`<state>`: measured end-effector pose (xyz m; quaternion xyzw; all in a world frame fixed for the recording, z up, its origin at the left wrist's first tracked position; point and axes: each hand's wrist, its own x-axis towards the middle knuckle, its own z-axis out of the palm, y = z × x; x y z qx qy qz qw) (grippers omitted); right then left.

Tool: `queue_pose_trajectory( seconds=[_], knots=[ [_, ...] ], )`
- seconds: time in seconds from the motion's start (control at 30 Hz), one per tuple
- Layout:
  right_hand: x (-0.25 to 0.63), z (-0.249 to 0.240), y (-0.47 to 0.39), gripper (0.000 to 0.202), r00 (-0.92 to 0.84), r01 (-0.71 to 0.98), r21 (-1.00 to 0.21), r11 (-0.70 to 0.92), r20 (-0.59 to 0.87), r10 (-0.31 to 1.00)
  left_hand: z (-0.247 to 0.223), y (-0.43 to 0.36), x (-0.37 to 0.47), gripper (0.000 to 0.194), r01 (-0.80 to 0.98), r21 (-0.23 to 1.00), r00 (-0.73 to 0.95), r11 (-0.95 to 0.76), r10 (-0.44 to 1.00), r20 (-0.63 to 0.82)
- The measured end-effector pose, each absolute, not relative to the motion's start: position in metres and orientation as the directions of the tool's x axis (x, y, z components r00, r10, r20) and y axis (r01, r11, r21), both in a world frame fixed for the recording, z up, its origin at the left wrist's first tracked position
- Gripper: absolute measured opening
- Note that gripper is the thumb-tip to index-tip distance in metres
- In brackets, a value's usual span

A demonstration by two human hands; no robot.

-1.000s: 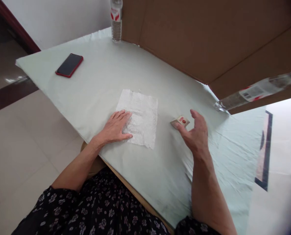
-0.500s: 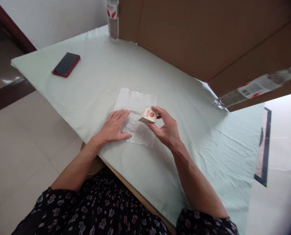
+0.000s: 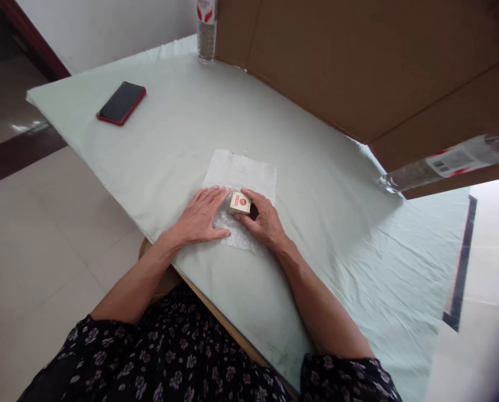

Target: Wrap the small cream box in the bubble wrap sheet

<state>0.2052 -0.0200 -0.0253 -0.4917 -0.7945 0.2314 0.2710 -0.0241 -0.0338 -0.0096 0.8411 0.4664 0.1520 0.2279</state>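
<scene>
A small cream-coloured box [image 3: 240,202] with red print is gripped between the thumb and fingers of my right hand [image 3: 266,220]. It sits on or just over a sheet of bubble wrap [image 3: 243,170] spread on the table. My left hand [image 3: 203,216] lies flat over the left side of the wrap, fingers stretched and thumb apart, holding nothing. A narrow gap separates its fingertips from the box. Part of the wrap is hidden under both hands.
A pale green cloth covers the table [image 3: 169,128]. A phone in a red case [image 3: 122,103] lies at the far left. Behind stands a large brown cardboard panel [image 3: 308,61], with one clear water bottle [image 3: 206,33] at its left end and another bottle [image 3: 450,162] at the right.
My right hand has lowered the small box and moved it left, closer to my left hand and down to the bubble wrap. The left hand stays in place on the wrap.
</scene>
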Motion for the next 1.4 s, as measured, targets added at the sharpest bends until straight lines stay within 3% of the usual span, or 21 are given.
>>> queue_pose_trajectory(
  seconds=[0.3,0.5,0.77,1.0,1.2,1.4],
  knots=[
    [0.205,-0.022,-0.021,0.059,-0.422,0.643,-0.613,0.459,0.216,0.881,-0.010,-0.033,-0.022,0.102,0.725,0.516,0.512,-0.456,0.858,0.039],
    [0.208,-0.025,-0.022,0.066,-0.435,0.645,-0.595,0.479,0.229,0.871,0.002,-0.051,-0.038,0.090,0.678,0.572,0.469,-0.461,0.871,0.146],
    [0.215,-0.021,-0.022,0.071,-0.434,0.480,-0.770,0.421,0.209,0.877,0.013,-0.096,-0.049,0.050,0.734,0.380,0.567,-0.564,0.816,0.116],
    [0.215,-0.016,-0.022,0.068,-0.393,0.407,-0.856,0.318,0.151,0.907,0.013,-0.087,-0.026,0.022,0.757,0.305,0.553,-0.578,0.815,0.171],
    [0.215,-0.015,-0.022,0.068,-0.381,0.337,-0.901,0.273,0.135,0.915,0.009,-0.087,-0.024,0.017,0.713,0.481,0.393,-0.511,0.859,0.329],
    [0.221,-0.015,-0.018,0.055,-0.321,0.121,-0.989,0.083,0.040,0.946,0.018,-0.067,-0.012,0.012,0.641,0.612,0.243,-0.463,0.879,0.410]
  ],
)
